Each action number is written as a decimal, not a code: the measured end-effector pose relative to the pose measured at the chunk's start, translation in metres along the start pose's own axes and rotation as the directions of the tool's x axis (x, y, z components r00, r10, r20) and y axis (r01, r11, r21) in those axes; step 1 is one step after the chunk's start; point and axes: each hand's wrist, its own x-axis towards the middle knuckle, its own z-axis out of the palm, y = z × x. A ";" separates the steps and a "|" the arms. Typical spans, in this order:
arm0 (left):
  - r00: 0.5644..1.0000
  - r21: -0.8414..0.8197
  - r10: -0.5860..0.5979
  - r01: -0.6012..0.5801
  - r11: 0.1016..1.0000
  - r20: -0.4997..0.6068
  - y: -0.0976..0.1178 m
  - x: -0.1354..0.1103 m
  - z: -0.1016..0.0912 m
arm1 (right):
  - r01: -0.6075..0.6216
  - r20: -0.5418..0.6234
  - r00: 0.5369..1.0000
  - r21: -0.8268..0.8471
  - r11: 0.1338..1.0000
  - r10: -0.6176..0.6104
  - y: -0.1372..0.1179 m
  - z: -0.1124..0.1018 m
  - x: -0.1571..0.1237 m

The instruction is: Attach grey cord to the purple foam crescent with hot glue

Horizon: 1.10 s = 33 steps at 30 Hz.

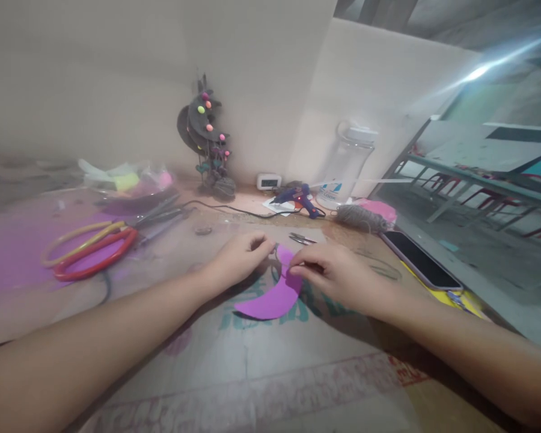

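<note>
A purple crescent-shaped foam piece (273, 297) lies on the cardboard-covered table (297, 373) in the middle of the head view. My right hand (331, 273) pinches its upper tip with thumb and fingers closed. My left hand (238, 258) is closed in a pinch just left of that tip, holding the end of a thin dark wire that curves down beside the foam. The two hands almost meet above the crescent.
Red and yellow scissors (92, 243) lie at the left on purple foam sheet (9, 252). Small snips (301, 239), a blue glue gun (297, 198), a clear jug (348, 162), grey yarn (358, 218), a phone (419, 260) and a dark decorated tree ornament (207, 141) stand behind.
</note>
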 end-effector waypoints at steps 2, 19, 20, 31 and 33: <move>1.000 0.050 0.027 -0.028 0.998 0.007 0.003 -0.001 -0.001 | 0.093 -0.048 0.994 -0.015 0.996 -0.094 -0.007 0.006 0.003; 0.996 -0.014 -0.005 0.006 1.000 0.090 -0.009 0.000 -0.001 | -0.232 -0.204 0.912 0.460 0.857 0.356 0.038 0.018 0.017; 0.996 -0.019 -0.009 0.011 1.000 0.090 -0.009 0.000 0.000 | -0.230 -0.163 0.917 0.530 0.816 0.364 0.038 0.018 0.016; 0.991 -0.107 -0.054 0.067 0.992 0.124 -0.002 -0.002 -0.001 | -0.208 0.131 0.975 0.823 0.528 0.180 0.025 0.022 0.010; 0.991 -0.095 -0.056 0.067 0.993 0.121 -0.004 -0.002 -0.001 | -0.221 0.120 0.970 0.794 0.567 0.210 0.026 0.022 0.010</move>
